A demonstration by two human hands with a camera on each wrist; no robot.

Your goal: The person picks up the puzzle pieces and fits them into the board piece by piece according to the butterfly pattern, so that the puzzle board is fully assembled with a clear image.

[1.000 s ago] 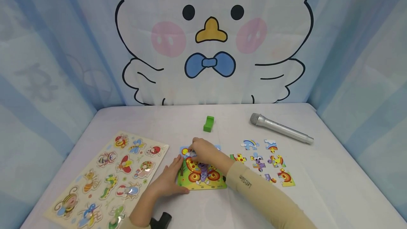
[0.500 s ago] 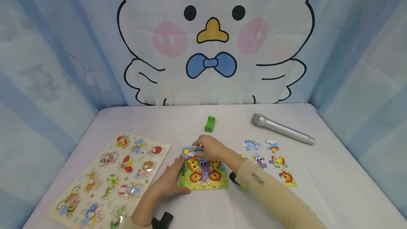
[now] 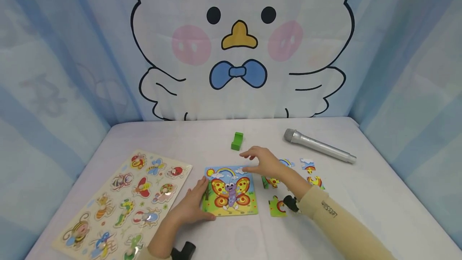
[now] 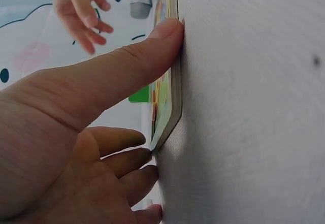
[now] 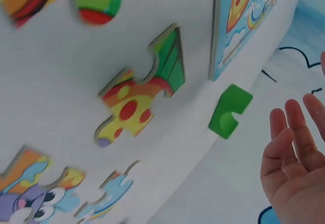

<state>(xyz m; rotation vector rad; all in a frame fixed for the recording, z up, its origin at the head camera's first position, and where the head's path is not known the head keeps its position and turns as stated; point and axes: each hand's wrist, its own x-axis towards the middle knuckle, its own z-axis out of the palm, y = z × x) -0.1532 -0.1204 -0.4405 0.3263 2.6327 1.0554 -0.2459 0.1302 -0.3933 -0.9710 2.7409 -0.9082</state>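
Observation:
The butterfly jigsaw puzzle (image 3: 231, 191) lies flat on the table in the head view, its picture showing a butterfly, a sun and a rainbow. My left hand (image 3: 193, 204) rests at its left side, fingers along the left edge and thumb at the near left corner. In the left wrist view the thumb (image 4: 137, 64) touches the edge of the board. Above the puzzle's far right corner hovers my right hand (image 3: 265, 163), fingers spread and holding nothing. Loose jigsaw pieces lie to the right, among them a red-spotted yellow piece (image 5: 129, 107) and a green-and-red piece (image 3: 276, 207).
A large wooden board of insect pictures (image 3: 124, 208) covers the left of the table. Behind the puzzle sits a small green block (image 3: 237, 141). A silver microphone (image 3: 319, 146) lies at the back right. Curtains surround the table at the back and sides.
My right hand has lifted off the top of the puzzle and moved right, its fingers opening out. The puzzle's upper part is uncovered. My left hand stays in place.

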